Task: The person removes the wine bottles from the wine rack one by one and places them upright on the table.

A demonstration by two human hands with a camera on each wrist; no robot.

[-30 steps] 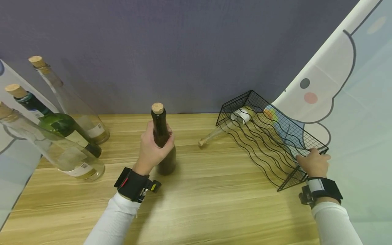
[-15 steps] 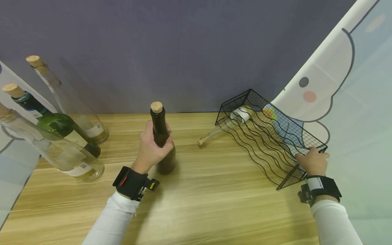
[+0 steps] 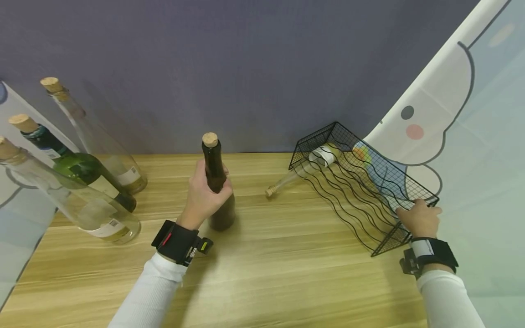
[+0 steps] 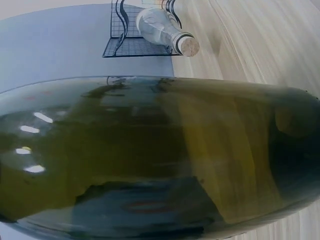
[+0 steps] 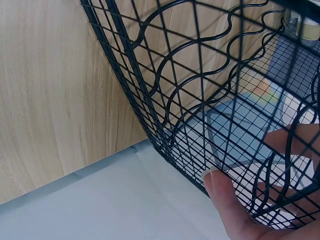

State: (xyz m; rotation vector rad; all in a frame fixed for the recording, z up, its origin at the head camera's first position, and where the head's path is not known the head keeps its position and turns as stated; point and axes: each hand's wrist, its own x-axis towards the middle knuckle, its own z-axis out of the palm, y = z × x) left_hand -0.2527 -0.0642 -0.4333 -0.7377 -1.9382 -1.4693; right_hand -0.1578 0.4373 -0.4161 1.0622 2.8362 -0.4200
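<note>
My left hand [image 3: 203, 195] grips a dark, corked wine bottle [image 3: 223, 214] round its upper body. The bottle stands nearly upright, and whether its base touches the table cannot be told. Its olive-green glass fills most of the left wrist view. At the right, my right hand [image 3: 420, 219] holds the near end of a black wire wine rack [image 5: 200, 75] with wavy rods. In the right wrist view, the thumb [image 5: 225, 197] presses the outside of the mesh while other fingers show through it. A clear corked bottle [image 3: 324, 156] lies in the rack's far end, neck pointing out leftward.
Three corked bottles stand at the left: a tall clear one [image 3: 132, 175], a green one [image 3: 84, 168] and a nearer clear one [image 3: 98, 214]. A grey partition [image 3: 246, 77] closes the table's back. A printed cloth [image 3: 484, 182] borders the right side.
The dark bottle and my left hand have shifted slightly upward in the head view. My right hand and the rack stay where they were.
</note>
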